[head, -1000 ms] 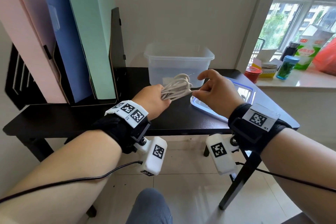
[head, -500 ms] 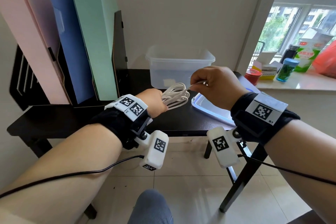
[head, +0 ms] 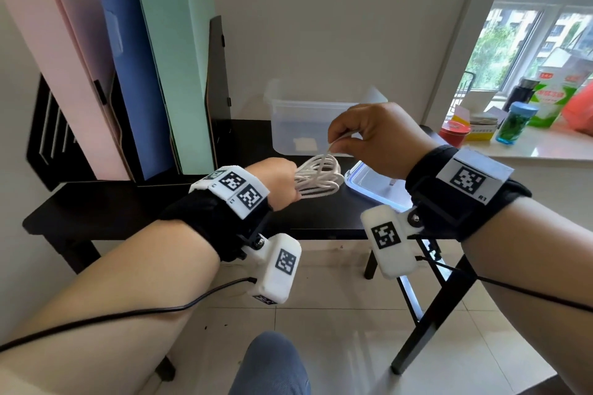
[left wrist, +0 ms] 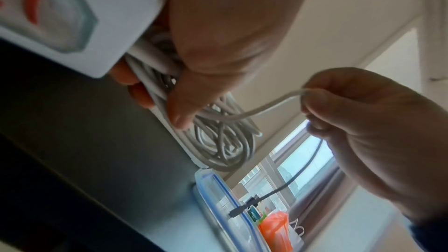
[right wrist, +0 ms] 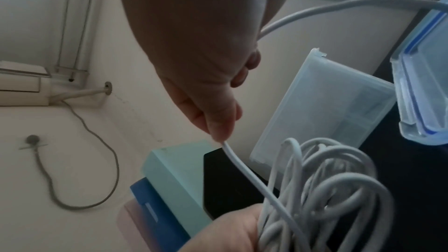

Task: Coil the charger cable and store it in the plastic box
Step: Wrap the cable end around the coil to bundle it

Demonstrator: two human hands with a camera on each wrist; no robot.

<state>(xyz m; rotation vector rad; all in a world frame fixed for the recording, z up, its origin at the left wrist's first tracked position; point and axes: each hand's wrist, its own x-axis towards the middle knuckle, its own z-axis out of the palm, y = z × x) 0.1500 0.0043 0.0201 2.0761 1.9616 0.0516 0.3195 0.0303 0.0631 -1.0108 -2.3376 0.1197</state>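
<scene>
Left hand [head: 278, 182] gripped the coiled charger cable [head: 317, 177]; right hand [head: 375, 138] pinched its loose tail. Loops looked slack, likely to spring apart before reaching the plastic box [head: 288, 115].

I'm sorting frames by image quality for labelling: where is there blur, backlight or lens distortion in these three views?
Head view: sharp on the cable coil, window overexposed, wide-angle bending at the edges. Left wrist view: the right hand is backlit and dark against the window, the white block near the lens is blurred. Right wrist view: soft and dim, the coil's loops smeared by blur, the left hand out of focus.
</scene>
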